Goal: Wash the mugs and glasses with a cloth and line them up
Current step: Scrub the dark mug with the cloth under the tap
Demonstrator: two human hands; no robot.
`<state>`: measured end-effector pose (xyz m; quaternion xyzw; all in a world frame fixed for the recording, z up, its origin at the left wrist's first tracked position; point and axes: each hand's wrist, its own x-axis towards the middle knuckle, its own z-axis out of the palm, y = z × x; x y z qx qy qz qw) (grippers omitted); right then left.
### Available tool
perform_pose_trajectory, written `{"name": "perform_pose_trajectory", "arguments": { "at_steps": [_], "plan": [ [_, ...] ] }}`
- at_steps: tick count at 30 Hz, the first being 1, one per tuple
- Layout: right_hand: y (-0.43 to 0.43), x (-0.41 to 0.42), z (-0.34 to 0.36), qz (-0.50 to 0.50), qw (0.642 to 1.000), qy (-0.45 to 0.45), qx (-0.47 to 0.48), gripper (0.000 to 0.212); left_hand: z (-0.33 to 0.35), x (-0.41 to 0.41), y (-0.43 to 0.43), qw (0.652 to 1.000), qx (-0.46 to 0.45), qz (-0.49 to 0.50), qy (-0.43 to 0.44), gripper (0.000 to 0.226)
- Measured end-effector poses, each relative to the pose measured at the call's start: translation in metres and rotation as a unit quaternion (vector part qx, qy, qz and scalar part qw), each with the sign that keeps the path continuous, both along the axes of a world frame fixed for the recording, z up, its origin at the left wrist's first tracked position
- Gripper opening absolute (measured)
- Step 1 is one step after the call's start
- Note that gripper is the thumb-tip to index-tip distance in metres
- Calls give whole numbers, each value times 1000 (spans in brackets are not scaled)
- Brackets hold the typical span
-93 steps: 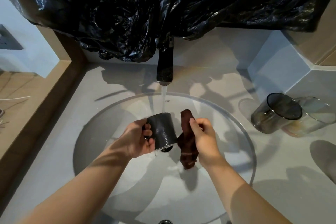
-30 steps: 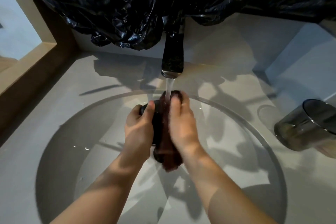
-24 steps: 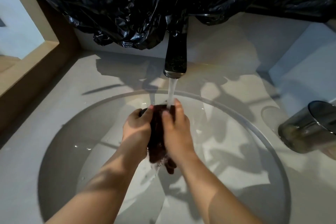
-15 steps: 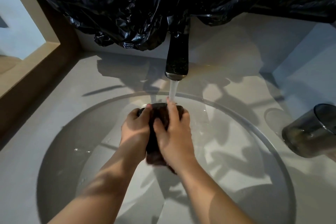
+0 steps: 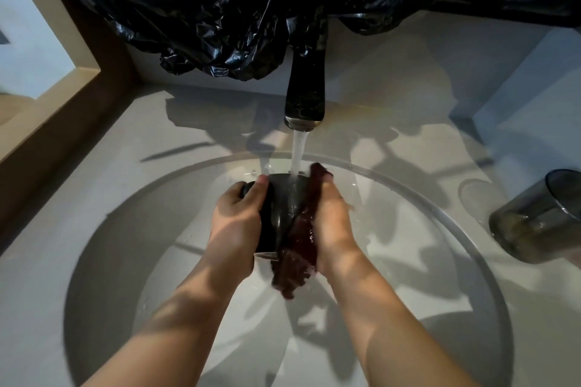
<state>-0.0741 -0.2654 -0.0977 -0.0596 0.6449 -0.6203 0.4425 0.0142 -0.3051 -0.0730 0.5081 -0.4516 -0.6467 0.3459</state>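
Mid-wash, early in the task by my read. The glossy black ceramic mug [image 5: 279, 207] is held over the white round basin [image 5: 418, 195], mouth towards the person, with the running water stream [image 5: 298, 151] hitting its side. The left hand [image 5: 234, 223] grips the mug at the handle side, fingers curled, thumb on the wall. The right hand [image 5: 333, 223] clasps the wet dark red-brown cloth [image 5: 298, 258] and presses it to the mug's right side; the cloth's tail hangs below. Left to do: finish and rinse this mug, wash the smoky grey glass tumbler [image 5: 534, 226] waiting on the pale countertop [image 5: 94, 198] far right, then line up. No row is visible. The black tap spout [image 5: 305, 91] sits close above, limiting lift room. Crumpled black plastic sheeting [image 5: 251, 9] hangs behind. A wooden ledge [image 5: 63, 97] runs along the left.
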Motion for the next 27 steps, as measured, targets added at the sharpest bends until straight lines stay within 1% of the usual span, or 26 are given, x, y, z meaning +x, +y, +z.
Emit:
{"name": "perform_pose_trajectory", "arguments": {
  "at_steps": [1,2,3,4,5,6,7,8,9,10,11,12,13,14,15,16,17,18,19,21,22,23,24,25,26,27],
  "plan": [
    [1,0,0,-9,999,-29,12,61,0,-1,0,1000,6,1,3,26],
    [6,3,4,16,999,34,24,55,0,-2,0,1000,8,4,3,26],
    [10,6,5,48,986,150,44,48,-1,-2,-1,1000,6,9,-2,27],
    [14,11,5,71,961,263,54,46,-1,-1,-2,1000,-1,13,-10,27],
    [18,17,10,105,935,333,65,49,-3,0,-2,1000,-7,12,-20,27],
    [21,24,16,116,921,365,66,52,-3,0,-2,999,-11,8,-29,27],
    [21,28,18,116,924,358,69,52,-4,1,-2,999,-15,5,-34,27],
    [15,25,13,102,939,324,61,47,-4,2,-1,999,-20,1,-35,29],
    [12,19,10,71,961,263,48,40,-4,2,0,999,-20,-2,-35,32],
    [8,11,6,22,982,182,31,37,-4,2,0,999,-15,-1,-34,35],
    [4,2,1,-24,994,102,26,39,-5,1,0,1000,-7,0,-31,36],
    [5,-1,0,-51,996,60,30,40,-5,0,0,1000,1,5,-27,34],
    [7,1,1,-44,995,84,43,37,-6,-2,0,1000,6,11,-26,32],
    [10,4,3,-11,987,150,62,36,-8,-2,-1,999,8,15,-29,31],
    [13,10,4,39,966,241,82,40,-9,-3,-1,999,4,13,-35,30],
    [16,17,7,99,938,317,103,48,-10,-3,0,999,-4,8,-41,28],
    [19,24,14,135,918,352,122,54,-10,-3,0,999,-14,1,-48,27],
    [19,27,17,131,916,359,123,54,-11,-3,1,999,-24,-4,-49,27],
    [15,24,15,110,926,343,114,48,-10,-2,2,998,-32,-8,-47,27],
    [7,8,11,30,965,250,76,33,-6,-2,5,998,-37,-10,-40,26],
    [4,-1,9,-10,980,187,61,36,-7,-3,6,999,-33,-8,-35,26],
    [3,-6,9,-35,988,143,55,40,-6,-4,7,999,-27,-6,-29,26],
    [6,-5,11,-31,988,144,47,40,-6,-4,7,999,-22,-5,-23,27],
    [10,0,14,0,979,196,49,36,-5,-4,7,1000,-19,-4,-21,28],
    [16,7,16,61,959,268,63,36,-6,-3,5,1000,-19,-2,-21,28],
    [20,14,16,130,929,336,88,46,-5,-2,4,999,-19,-1,-25,28]
  ]
}}
